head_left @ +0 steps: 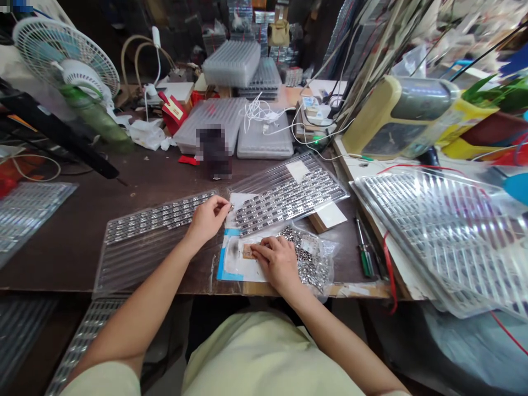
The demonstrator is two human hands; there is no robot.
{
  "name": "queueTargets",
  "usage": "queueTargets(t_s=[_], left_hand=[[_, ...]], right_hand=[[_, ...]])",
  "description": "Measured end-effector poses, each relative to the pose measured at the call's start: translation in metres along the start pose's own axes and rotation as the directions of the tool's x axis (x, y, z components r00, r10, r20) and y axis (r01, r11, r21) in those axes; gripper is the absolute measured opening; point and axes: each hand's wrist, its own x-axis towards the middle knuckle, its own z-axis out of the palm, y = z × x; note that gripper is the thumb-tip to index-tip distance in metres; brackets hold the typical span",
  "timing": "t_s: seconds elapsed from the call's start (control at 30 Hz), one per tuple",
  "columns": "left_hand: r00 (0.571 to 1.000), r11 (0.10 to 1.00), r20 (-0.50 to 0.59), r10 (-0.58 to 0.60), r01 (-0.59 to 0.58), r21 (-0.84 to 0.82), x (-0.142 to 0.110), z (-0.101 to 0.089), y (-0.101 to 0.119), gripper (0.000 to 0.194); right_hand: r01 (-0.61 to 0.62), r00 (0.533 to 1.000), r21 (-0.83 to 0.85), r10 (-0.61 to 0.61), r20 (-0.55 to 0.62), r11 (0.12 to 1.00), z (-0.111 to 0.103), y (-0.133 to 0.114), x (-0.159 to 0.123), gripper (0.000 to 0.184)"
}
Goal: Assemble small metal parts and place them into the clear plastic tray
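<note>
My left hand [209,217] is closed in a pinch on a small metal part [231,207], held by the left edge of the right-hand clear ribbed tray [264,181]. Rows of small metal-and-black parts fill much of that tray. To the left lies another clear ribbed tray [136,258], with similar rows along its far side. My right hand [280,263] has its fingertips pressed together at a small tan block [247,251] on a white sheet with blue tape [225,264]. What those fingertips hold is hidden. Beside this hand sits a clear bag of loose metal parts [317,264].
A green-handled screwdriver [364,256] lies to the right, near stacked clear trays [445,236]. Behind are closed plastic trays [264,140] topped with white cables [262,113]. A fan [74,60] stands at the left, and a black arm-like bar [61,132] juts over the table.
</note>
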Motion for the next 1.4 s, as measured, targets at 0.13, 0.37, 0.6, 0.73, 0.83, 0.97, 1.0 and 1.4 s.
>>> queueTargets(t_s=[0.13, 0.37, 0.6, 0.73, 0.83, 0.97, 1.0, 1.4], left_hand=[[0.981, 0.947, 0.168, -0.099, 0.144, -0.286, -0.043, -0.009, 0.001, 0.032], [0.986, 0.982, 0.143, -0.085, 0.107, -0.153, -0.085, 0.020, 0.011, 0.020], [0.993, 0.998, 0.110, 0.050, -0.046, -0.042, -0.083, 0.044, 0.019, 0.013], [0.991, 0.994, 0.095, 0.099, -0.093, -0.059, -0.087, 0.047, 0.017, 0.013], [0.989, 0.991, 0.087, 0.122, -0.117, -0.061, -0.089, 0.048, 0.018, 0.014], [0.985, 0.988, 0.085, 0.152, -0.153, 0.013, -0.090, 0.049, 0.021, 0.013], [0.984, 0.986, 0.084, 0.158, -0.161, 0.030, -0.090, 0.050, 0.022, 0.013], [0.981, 0.982, 0.047, 0.188, -0.189, 0.005, -0.090, 0.050, 0.023, 0.012]], right_hand=[[-0.047, 0.998, -0.153, 0.041, -0.040, 0.987, -0.019, 0.015, -0.007, 0.024], [-0.049, 0.999, -0.196, 0.049, -0.007, 0.979, -0.021, 0.029, -0.018, 0.014], [-0.089, 0.992, 0.015, 0.090, -0.091, 0.996, -0.018, 0.029, -0.013, 0.013], [-0.097, 0.977, 0.094, 0.113, -0.183, 0.991, -0.018, 0.032, -0.010, 0.013], [-0.088, 0.976, 0.138, 0.113, -0.185, 0.987, -0.016, 0.032, -0.009, 0.015], [-0.097, 0.979, 0.205, 0.130, -0.154, 0.974, -0.018, 0.031, -0.010, 0.017], [-0.105, 0.980, 0.218, 0.138, -0.143, 0.970, -0.018, 0.031, -0.010, 0.017], [-0.086, 0.993, 0.289, 0.105, -0.049, 0.953, -0.017, 0.018, -0.003, 0.009]])
